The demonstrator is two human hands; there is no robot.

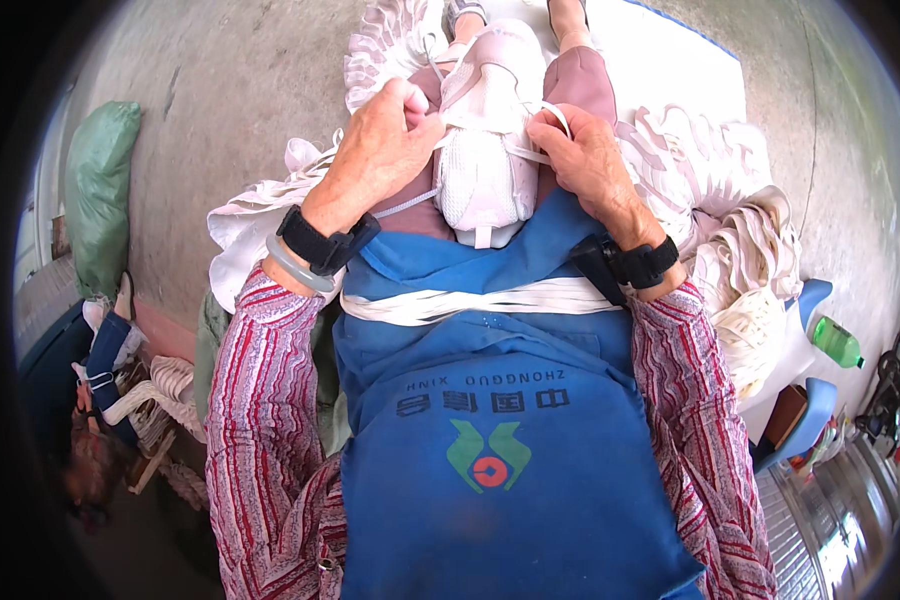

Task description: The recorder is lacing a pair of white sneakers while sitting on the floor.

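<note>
A white and pale pink shoe upper (485,185) rests between my knees, its heel end towards me. My left hand (390,140) is closed at its left side, pinching a white shoelace (442,143). On the other side my right hand (582,155) has its fingers closed on the lace's other part, and a small loop stands up over them. The lace runs across the upper between both hands. A loose grey-white lace end hangs at the left of the heel. Across my blue apron (470,400) lies a bundle of white laces (480,304).
Stacked shoe uppers lie at my right (700,170) and left (245,215). A green sack (102,195) stands far left, and a green bottle (837,343) is at the right near a blue chair (805,425). Another person appears partly at lower left, blurred.
</note>
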